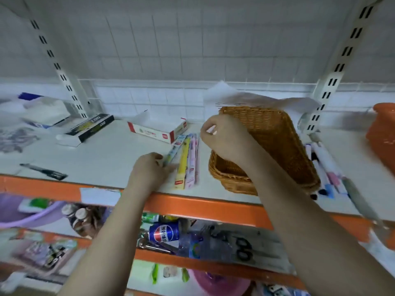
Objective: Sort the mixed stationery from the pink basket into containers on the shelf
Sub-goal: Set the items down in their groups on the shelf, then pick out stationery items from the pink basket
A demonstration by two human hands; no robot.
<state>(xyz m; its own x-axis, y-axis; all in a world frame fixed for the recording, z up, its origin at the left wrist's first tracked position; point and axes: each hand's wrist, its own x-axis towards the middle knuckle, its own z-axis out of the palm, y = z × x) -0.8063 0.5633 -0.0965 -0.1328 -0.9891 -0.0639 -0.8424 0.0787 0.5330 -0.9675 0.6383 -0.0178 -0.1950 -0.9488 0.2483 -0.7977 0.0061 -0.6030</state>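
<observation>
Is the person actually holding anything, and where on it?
The left hand grips the near end of a blue-white pen pack. The right hand looks curled by the wicker basket; whether it holds anything cannot be told.

**Shelf layout, upper tier**

A row of long packets (185,161) lies on the shelf (106,154), left of the wicker basket (267,150). An open carton (158,131) sits behind the packets. A flat box (89,129) lies further left. More packets (327,167) lie right of the basket. A can (164,232) stands on the tier below.
</observation>
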